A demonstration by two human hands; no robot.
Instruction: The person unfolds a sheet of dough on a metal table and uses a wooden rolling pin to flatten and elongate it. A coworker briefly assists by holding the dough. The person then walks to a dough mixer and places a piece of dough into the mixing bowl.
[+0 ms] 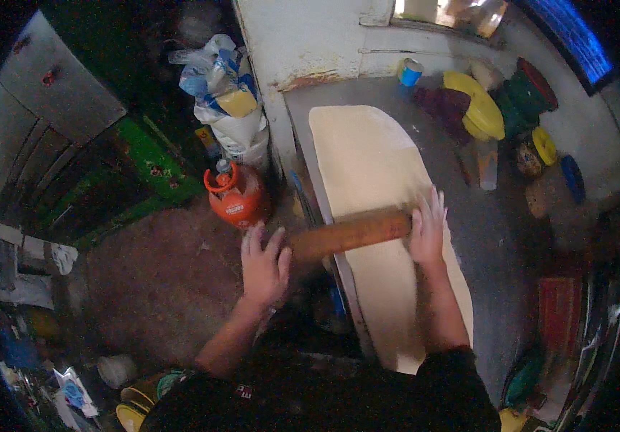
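Observation:
A long sheet of pale dough [366, 156] lies flat along a grey worktop [496, 243]. Across it rests a wooden rolling pin [358, 232], its left part reaching past the worktop's near edge. My left hand [264, 264] is at the pin's left end, with its fingers spread; blur hides whether it grips a handle there. At the right end, over the dough's far edge, my right hand [427, 227] has its fingers extended upward beside the pin. Whether its palm or thumb holds a handle cannot be told.
An orange gas cylinder [238, 200] stands on the floor left of the worktop, before a white sack [239, 132] topped with plastic bags. Along the wall are a blue tin [411, 72], a yellow basin [477, 102] and a dark green container [525, 97]. A red object [558, 310] is at the right.

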